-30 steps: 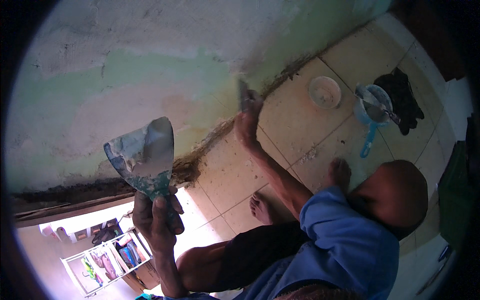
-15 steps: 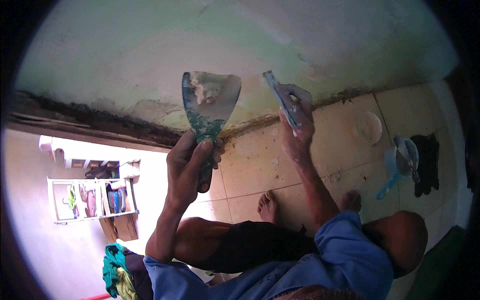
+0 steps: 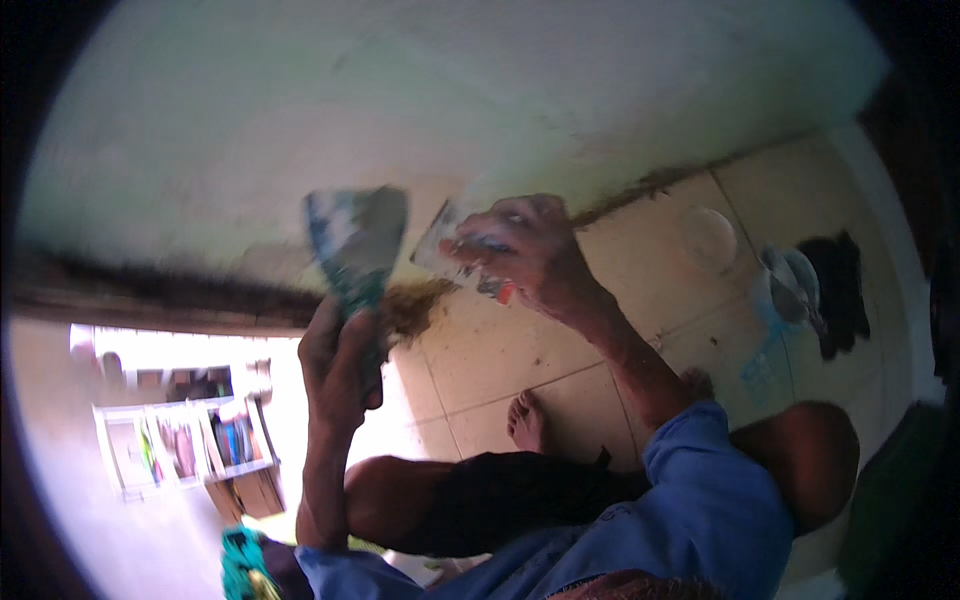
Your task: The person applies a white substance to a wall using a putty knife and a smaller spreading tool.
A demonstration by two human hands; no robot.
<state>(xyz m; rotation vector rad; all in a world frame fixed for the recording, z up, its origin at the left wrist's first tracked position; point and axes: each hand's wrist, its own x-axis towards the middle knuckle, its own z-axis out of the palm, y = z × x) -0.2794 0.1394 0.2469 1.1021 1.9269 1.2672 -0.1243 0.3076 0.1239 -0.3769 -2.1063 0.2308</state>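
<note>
My left hand is closed round the handle of a wide putty knife, its blade upward in front of the wall. A smear of pale filler lies on that blade, blurred by motion. To its right, my right hand grips a second, flat scraper, whose whitish blade points left toward the putty knife. A gap shows between the two blades. Filler marks the fingers of my right hand. The pale green wall rises beyond both tools, with dark, worn plaster along its foot.
Below the wall spreads a tiled floor with crumbs on it. At the right are a round translucent dish, a bowl with a tool in it and a black glove. A bright doorway opens at the left, with a shelf beyond.
My right hand has swung left toward the putty knife and turned, so the scraper's flat face shows. My left hand sits lower and farther left; the whole view has also shifted somewhat.
</note>
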